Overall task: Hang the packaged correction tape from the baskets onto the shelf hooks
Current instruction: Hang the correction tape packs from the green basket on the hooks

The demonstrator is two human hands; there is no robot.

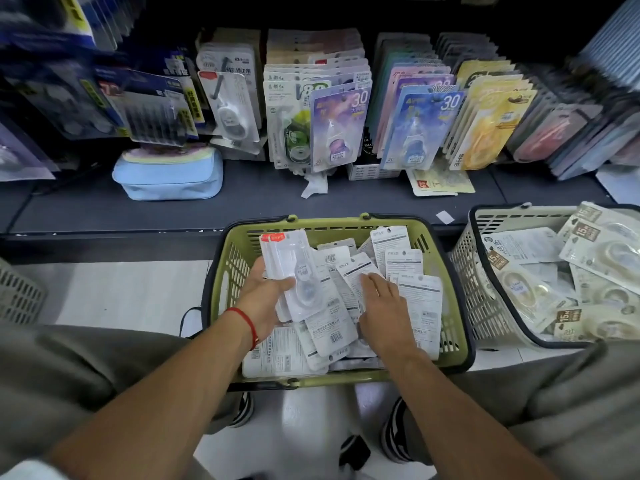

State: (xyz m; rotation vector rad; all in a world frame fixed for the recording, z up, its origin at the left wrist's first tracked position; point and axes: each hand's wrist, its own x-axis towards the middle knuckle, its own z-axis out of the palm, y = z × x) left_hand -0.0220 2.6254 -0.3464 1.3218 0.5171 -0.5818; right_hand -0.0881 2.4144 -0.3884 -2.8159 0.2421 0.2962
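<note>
Top-left hanging packs [52, 46] blurred, cream basket [485, 271] cut off at right edge, pack print illegible

Left hand [266, 299] in a curled grip, right hand [382, 303] seemingly flat, fingers extended

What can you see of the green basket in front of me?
The green basket is an olive plastic shopping basket with slotted walls and dark handles folded down along its rim. It sits on the pale floor below the shelf, between the person's knees, beside a beige basket on its right. It is heaped with white correction tape packs, mostly back side up. The left hand holds a few packs above it; the right hand rests on the pile.
</note>
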